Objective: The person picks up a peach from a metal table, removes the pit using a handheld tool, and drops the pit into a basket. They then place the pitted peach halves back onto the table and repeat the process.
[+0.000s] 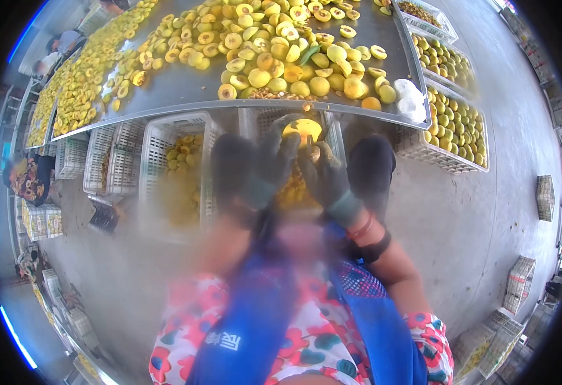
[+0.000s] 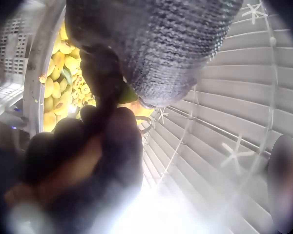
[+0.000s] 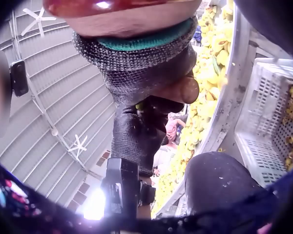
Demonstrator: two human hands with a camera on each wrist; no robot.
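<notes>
Over the lap, my gloved left hand [image 1: 273, 154] holds a yellow peach [image 1: 302, 129] in its fingers. Close against that fruit is my gloved right hand [image 1: 324, 174], its fingers curled round a wooden handle [image 3: 189, 90]. The handle's working end is hidden by the gloves. In the left wrist view, the peach [image 2: 136, 108] shows only as a sliver between the two gloves. Just ahead, halved and whole peaches [image 1: 281, 61] lie heaped on a metal table [image 1: 191, 86], with small brown bits along its near edge.
A white crate [image 1: 145, 170] holding yellow fruit stands left of my knees, and another crate [image 1: 247, 119] sits between them. Crates of whole peaches [image 1: 454, 128] line the table's right side. A white plastic bag [image 1: 410, 99] lies on the near right corner. Other people sit at far left.
</notes>
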